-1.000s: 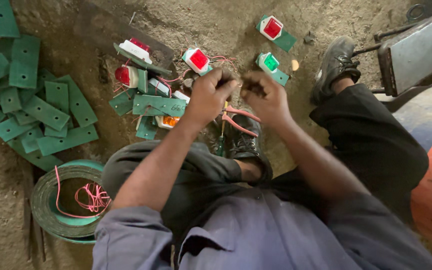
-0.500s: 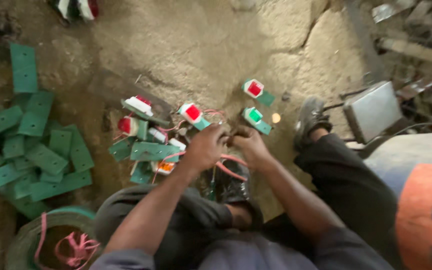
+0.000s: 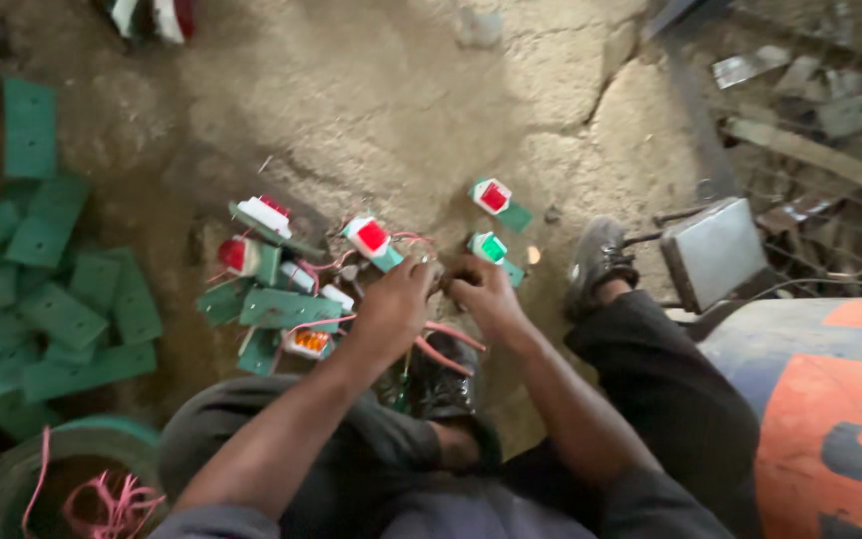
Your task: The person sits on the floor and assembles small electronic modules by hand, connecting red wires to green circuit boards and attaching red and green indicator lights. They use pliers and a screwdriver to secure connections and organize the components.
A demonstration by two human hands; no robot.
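The left hand (image 3: 396, 304) and the right hand (image 3: 484, 292) meet low in the middle of the view, fingertips drawn together over a small part and pink wires (image 3: 443, 337) that loop out beneath them. Both hands are curled closed around this work, though what exactly sits between the fingers is too hidden to tell. Just past the right hand lies a small lamp with a green lens (image 3: 491, 248) on a green bracket, and farther off one with a red lens (image 3: 493, 196). Beside the left hand sits another red-lensed lamp (image 3: 370, 238), then a cluster of green plates and lamps (image 3: 276, 299), including an orange one (image 3: 310, 341). Well to the left is a heap of green plates (image 3: 52, 309) on the dirt floor (image 3: 401, 110). A black shoe (image 3: 598, 260) rests right of the hands, near a grey metal box (image 3: 715, 250).
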